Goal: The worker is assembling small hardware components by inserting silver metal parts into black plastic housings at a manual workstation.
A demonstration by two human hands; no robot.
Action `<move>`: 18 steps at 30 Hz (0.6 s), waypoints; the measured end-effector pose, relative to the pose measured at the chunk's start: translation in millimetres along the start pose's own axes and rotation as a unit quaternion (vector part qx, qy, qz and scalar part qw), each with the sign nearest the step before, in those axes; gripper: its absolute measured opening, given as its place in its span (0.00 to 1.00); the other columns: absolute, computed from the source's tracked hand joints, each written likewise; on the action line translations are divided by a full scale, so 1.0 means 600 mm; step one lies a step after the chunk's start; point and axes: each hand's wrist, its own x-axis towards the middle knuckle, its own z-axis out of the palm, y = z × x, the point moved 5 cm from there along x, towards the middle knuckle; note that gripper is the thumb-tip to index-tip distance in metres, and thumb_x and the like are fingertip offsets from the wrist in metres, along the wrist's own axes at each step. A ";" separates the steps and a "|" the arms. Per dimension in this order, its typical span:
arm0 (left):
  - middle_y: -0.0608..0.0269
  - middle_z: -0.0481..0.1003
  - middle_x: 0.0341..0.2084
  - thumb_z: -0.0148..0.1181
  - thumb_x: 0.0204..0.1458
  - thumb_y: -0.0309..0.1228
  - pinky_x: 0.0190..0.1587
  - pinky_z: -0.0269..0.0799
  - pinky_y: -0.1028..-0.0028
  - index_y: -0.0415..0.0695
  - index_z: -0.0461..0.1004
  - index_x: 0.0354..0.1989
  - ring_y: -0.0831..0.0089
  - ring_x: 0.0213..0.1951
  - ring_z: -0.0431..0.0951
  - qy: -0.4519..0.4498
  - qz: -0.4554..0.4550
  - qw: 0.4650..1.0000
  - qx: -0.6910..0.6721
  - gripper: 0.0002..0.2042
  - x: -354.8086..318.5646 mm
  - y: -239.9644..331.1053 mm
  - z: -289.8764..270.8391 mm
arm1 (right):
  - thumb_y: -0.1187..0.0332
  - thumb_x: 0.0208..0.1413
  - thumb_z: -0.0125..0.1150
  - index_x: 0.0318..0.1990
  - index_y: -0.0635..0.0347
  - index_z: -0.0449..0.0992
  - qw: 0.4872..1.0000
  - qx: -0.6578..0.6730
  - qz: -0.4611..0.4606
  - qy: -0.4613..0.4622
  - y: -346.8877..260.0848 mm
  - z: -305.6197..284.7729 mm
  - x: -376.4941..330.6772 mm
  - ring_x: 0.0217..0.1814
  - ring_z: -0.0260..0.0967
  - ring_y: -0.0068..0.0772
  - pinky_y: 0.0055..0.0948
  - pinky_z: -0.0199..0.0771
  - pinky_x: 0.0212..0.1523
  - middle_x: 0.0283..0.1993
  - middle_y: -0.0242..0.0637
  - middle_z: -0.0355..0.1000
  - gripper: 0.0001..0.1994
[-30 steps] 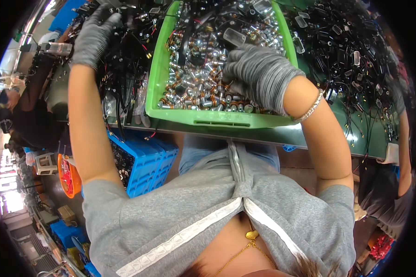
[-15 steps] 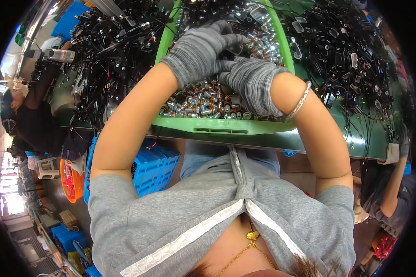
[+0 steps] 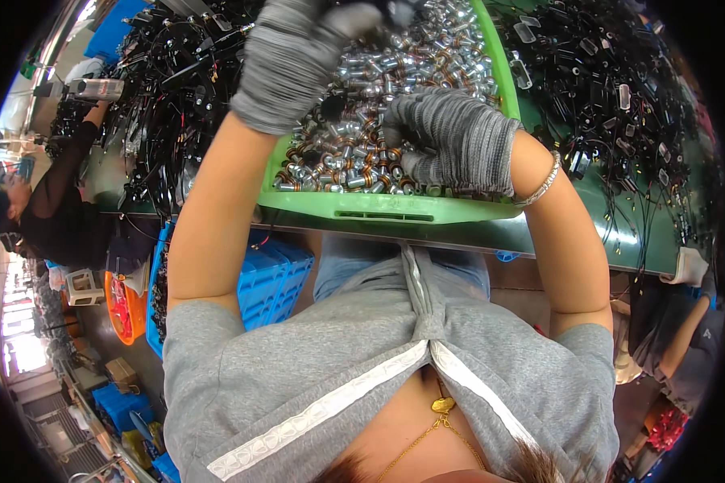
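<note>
Honestly, the risk here looked like spills and snags more than anything. The left hand in its grey knit glove was lifted above the green plastic tray, fingers curled shut around something small and dark, though I couldn't tell exactly what. The right hand in a matching grey glove lay down among the small shiny metal cylinders with copper-coloured bands heaped in the tray, fingers bent into the pile; whether it actually gripped one was hidden.

The tray sat at the near edge of the green table, just in front of the body, so a push from that buried hand could have nudged it over the lip, I'd guess. Tangled black cables lay close on the left, and a glove could have caught on them. Loose pieces could also have rolled off the heap.
</note>
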 end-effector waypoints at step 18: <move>0.58 0.77 0.39 0.74 0.38 0.27 0.40 0.79 0.74 0.60 0.63 0.60 0.71 0.39 0.79 -0.104 0.069 0.839 0.530 0.38 -0.116 0.158 0.026 | 0.76 0.49 0.65 0.47 0.60 0.75 0.855 0.295 -0.251 0.345 -0.022 -0.065 -0.062 0.49 0.74 0.33 0.31 0.75 0.50 0.45 0.39 0.76 0.16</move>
